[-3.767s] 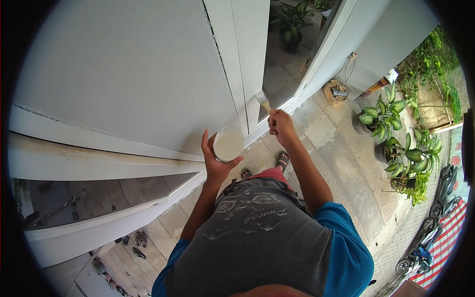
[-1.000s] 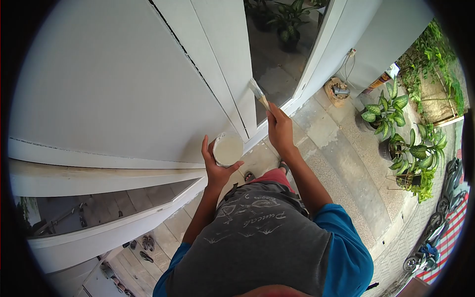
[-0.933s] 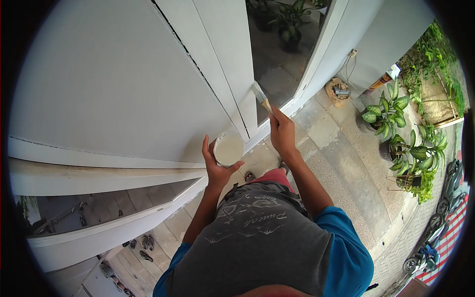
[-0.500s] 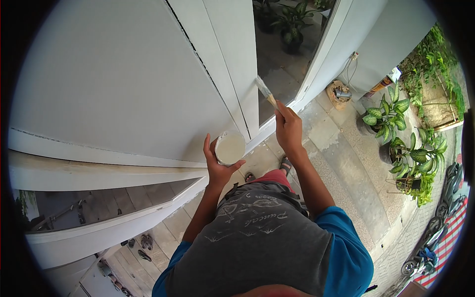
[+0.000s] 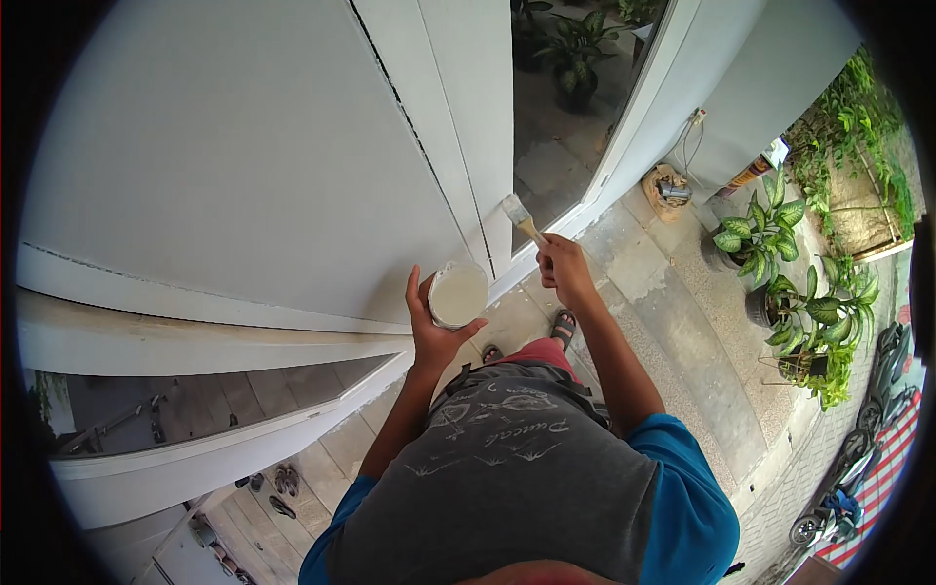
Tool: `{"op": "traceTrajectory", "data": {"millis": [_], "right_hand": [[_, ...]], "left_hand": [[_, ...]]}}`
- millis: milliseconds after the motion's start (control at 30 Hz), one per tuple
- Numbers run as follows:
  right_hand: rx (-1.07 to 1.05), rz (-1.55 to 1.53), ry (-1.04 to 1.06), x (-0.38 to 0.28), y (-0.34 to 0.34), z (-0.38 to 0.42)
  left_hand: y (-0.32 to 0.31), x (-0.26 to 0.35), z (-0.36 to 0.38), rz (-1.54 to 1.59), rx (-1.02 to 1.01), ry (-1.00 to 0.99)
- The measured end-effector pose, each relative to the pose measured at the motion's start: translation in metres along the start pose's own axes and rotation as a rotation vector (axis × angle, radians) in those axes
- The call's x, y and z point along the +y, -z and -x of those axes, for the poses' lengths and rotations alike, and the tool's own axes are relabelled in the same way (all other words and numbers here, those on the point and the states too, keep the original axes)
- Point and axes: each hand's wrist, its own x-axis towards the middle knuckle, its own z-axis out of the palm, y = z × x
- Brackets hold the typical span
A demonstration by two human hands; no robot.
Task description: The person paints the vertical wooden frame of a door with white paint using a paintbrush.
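My left hand [image 5: 436, 330] is wrapped round a round paint cup [image 5: 458, 295] of pale, off-white paint, thumb and fingers on its sides. In my right hand [image 5: 565, 268] is a paintbrush [image 5: 527, 228], gripped by its light wooden handle. Its whitish bristles point up and left, at the inner edge of the white frame [image 5: 495, 210] beside the glass pane [image 5: 556, 166]. The brush is up and to the right of the cup. A wide white panel [image 5: 244, 166] with a dark gap along its edge stands in front of me.
Potted plants [image 5: 760, 234] line the paving on the right. Near the wall lies a brown bag [image 5: 668, 190] with a tool and cord. Another window [image 5: 205, 405] is at left, above several shoes [image 5: 286, 480] on the tiles [image 5: 331, 453]. Motorbikes [image 5: 838, 502] stand far right.
My right hand and the paintbrush have moved down along the frame edge, and the brush has turned so its broad side shows. The cup in my left hand stays nearly in place.
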Motion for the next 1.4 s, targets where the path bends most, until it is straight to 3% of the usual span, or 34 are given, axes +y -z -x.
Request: {"op": "traceTrajectory", "data": {"millis": [33, 67, 233, 367, 433, 567, 667, 700, 767, 833, 933, 967, 1033, 1067, 1167, 1300, 1400], "right_hand": [[-0.159, -0.419, -0.238, -0.025, 0.0, 0.006], [-0.155, -0.454, -0.217, -0.051, -0.007, 0.009], [-0.219, -0.484, 0.006, -0.15, -0.013, 0.039], [-0.176, -0.437, 0.279, -0.173, -0.016, 0.05], [-0.202, -0.468, 0.271, -0.151, -0.016, 0.034], [-0.095, -0.335, 0.071, -0.038, -0.009, -0.007], [-0.062, -0.323, -0.218, 0.038, 0.007, -0.008], [-0.026, -0.335, -0.348, 0.041, 0.006, -0.005], [0.003, -0.322, -0.353, 0.042, 0.007, -0.008], [-0.034, -0.359, -0.2, 0.008, 0.0, -0.007], [-0.093, -0.442, 0.032, -0.096, -0.02, 0.028], [-0.091, -0.444, 0.032, -0.121, -0.022, 0.04], [-0.182, -0.444, 0.34, -0.152, -0.023, 0.053], [-0.179, -0.443, 0.338, -0.151, -0.024, 0.05], [-0.129, -0.423, 0.348, -0.127, -0.025, 0.029], [-0.156, -0.404, -0.017, -0.002, -0.016, -0.008], [-0.1, -0.303, -0.153, 0.075, -0.004, -0.009]], "left_hand": [[0.001, -0.001, 0.0, 0.0, -0.001, 0.004], [0.001, -0.001, 0.0, 0.002, -0.002, 0.006], [0.003, 0.002, -0.002, 0.006, 0.01, 0.002], [0.003, 0.004, -0.001, 0.014, 0.019, 0.018], [0.003, 0.003, -0.002, 0.013, 0.018, 0.01], [0.004, -0.001, -0.001, 0.013, 0.008, -0.016], [0.004, 0.001, -0.001, 0.008, 0.029, -0.006], [0.004, 0.002, -0.001, 0.007, 0.034, -0.01], [0.003, 0.002, -0.002, 0.02, 0.036, 0.006], [0.003, 0.001, -0.002, 0.018, 0.034, 0.004], [0.003, 0.002, -0.002, 0.011, 0.023, 0.008], [0.002, 0.003, -0.002, 0.009, 0.024, 0.011], [0.001, 0.005, -0.005, 0.02, 0.018, 0.012], [0.001, 0.006, -0.003, 0.032, 0.017, 0.02], [0.0, 0.003, -0.001, 0.052, 0.01, 0.0], [0.002, 0.001, 0.002, 0.075, 0.016, 0.0], [0.002, 0.003, 0.002, 0.045, 0.023, -0.023]]}}
